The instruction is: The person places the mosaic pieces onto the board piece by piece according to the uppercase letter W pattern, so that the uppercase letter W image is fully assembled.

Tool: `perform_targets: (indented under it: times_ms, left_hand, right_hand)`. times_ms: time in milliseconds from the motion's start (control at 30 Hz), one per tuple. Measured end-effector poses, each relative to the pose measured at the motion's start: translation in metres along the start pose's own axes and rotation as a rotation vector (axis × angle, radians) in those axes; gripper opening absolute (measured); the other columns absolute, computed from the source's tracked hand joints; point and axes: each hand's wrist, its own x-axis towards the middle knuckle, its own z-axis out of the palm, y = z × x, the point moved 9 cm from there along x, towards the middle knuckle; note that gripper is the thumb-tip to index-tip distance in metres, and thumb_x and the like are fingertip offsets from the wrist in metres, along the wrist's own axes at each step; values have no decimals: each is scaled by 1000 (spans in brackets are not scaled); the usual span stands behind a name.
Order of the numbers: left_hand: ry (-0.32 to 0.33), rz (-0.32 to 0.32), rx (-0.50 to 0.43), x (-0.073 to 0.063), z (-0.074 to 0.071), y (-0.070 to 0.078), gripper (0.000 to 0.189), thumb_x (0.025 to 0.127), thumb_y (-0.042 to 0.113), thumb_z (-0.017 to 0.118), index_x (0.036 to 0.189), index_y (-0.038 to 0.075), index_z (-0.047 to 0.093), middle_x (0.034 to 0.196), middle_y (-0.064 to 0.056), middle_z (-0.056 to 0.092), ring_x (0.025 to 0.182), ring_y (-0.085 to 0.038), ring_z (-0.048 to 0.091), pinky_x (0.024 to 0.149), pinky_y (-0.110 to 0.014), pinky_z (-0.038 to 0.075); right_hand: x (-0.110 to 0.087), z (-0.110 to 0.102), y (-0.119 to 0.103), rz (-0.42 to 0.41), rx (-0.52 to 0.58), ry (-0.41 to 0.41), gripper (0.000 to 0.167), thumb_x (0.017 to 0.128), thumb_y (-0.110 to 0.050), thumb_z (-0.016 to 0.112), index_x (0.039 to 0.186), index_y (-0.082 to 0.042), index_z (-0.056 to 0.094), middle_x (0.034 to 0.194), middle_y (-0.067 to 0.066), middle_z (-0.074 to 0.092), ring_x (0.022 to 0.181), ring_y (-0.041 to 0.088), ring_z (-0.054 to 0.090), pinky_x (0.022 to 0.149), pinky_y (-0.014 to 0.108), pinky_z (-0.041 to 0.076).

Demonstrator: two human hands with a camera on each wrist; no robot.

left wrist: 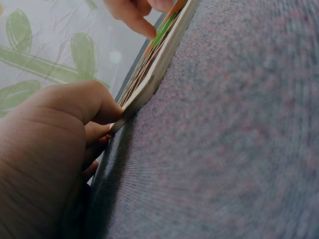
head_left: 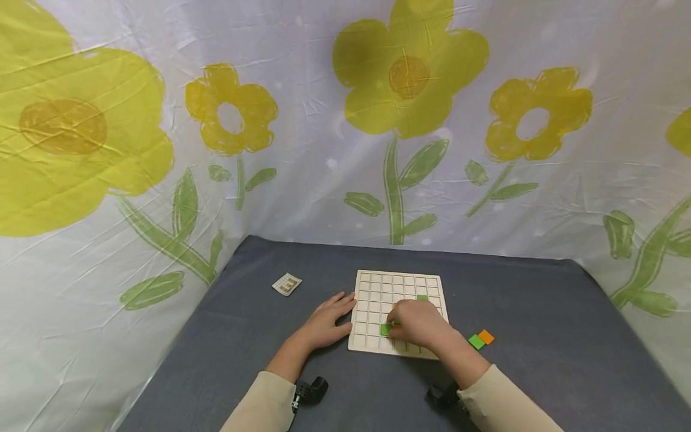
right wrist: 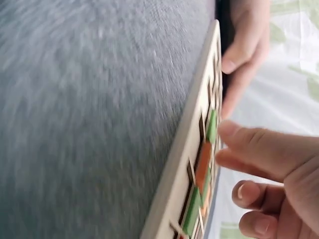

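Note:
A pale wooden grid board (head_left: 369,303) lies on the dark cloth. My left hand (head_left: 326,323) rests beside its left edge, fingers spread, with thumb and fingertips touching the rim in the left wrist view. Over the board's lower right part is my right hand (head_left: 420,324), hiding several cells. Its thumb and index fingertips are right at a green tile (right wrist: 211,127) in the right wrist view, while the other fingers curl loosely. An orange tile (right wrist: 203,163) and another green tile (right wrist: 191,211) sit in cells nearby. Farther up the board is one more green tile (head_left: 422,297).
Right of the board, a loose green tile (head_left: 476,342) and an orange tile (head_left: 486,337) lie side by side on the cloth. A small patterned card (head_left: 287,284) is at the back left. Behind the table hangs a flowered curtain (head_left: 313,180).

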Motion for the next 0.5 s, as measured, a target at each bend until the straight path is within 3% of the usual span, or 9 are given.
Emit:
perform_targets:
  times_ms: [167,300,500]
  left_hand:
    - [-3,2,14,1,2,-1,59,102,28,57,156,10,45,165,-1,34,154,-29,23,119,-58,25]
    - [-3,-5,10,0,2,-2,58,102,27,57,156,10,45,165,-1,34,154,-30,23,118,-59,25]
    - [-2,-5,5,0,2,-2,58,102,27,57,156,9,45,165,-2,34,154,-30,22,118,-59,24]
  right_hand:
    - [-12,-10,13,28,40,-3,14,88,-31,82,91,-18,81,78,-5,61,64,8,52,55,30,45]
    - [-28,-21,25,41,70,-2,21,90,-28,80,104,-12,82,92,0,70,74,11,60,62,33,51]
    - [-52,-29,47,108,52,-20,20,91,-27,79,106,-13,82,92,-3,69,71,6,56,63,34,49]
